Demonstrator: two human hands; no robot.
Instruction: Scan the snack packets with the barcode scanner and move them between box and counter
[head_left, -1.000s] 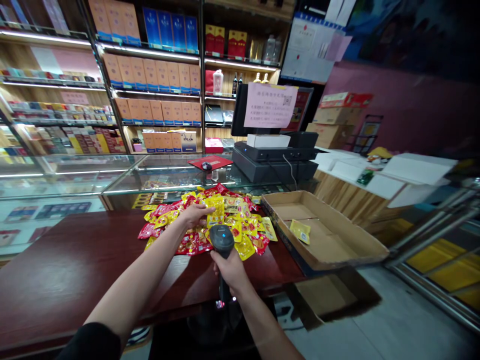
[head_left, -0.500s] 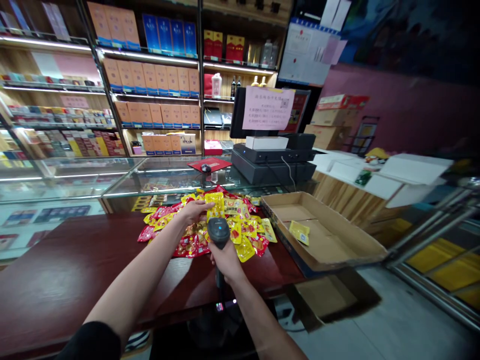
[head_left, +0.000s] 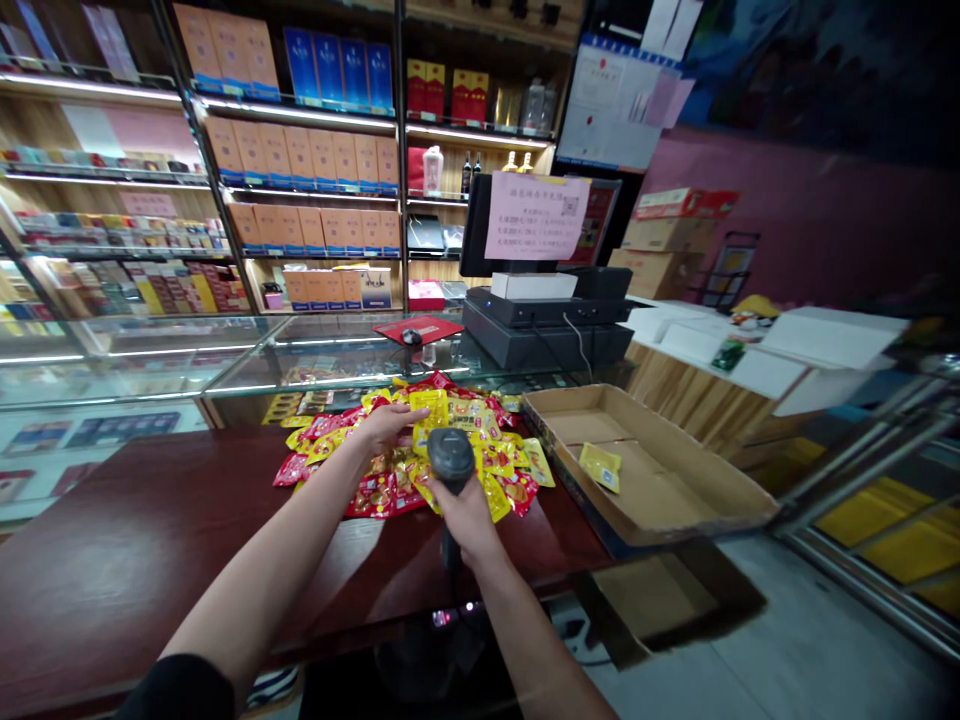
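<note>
My left hand holds a small yellow packet by its left edge, above a heap of red and yellow packets on the dark red table. My right hand is wrapped round the handle of a black scanner. The scanner's head sits just below and to the right of the held packet and hides part of it. To the right of the heap, one yellow packet lies inside an open shallow cardboard box.
Behind the heap runs a glass counter with a mouse on a red mat. A monitor and a black cash drawer stand at its right. Another open carton is below the table's right edge.
The scanner in my right hand has moved slightly right and up, and its blue light no longer shows. My left hand has barely moved with the packet.
</note>
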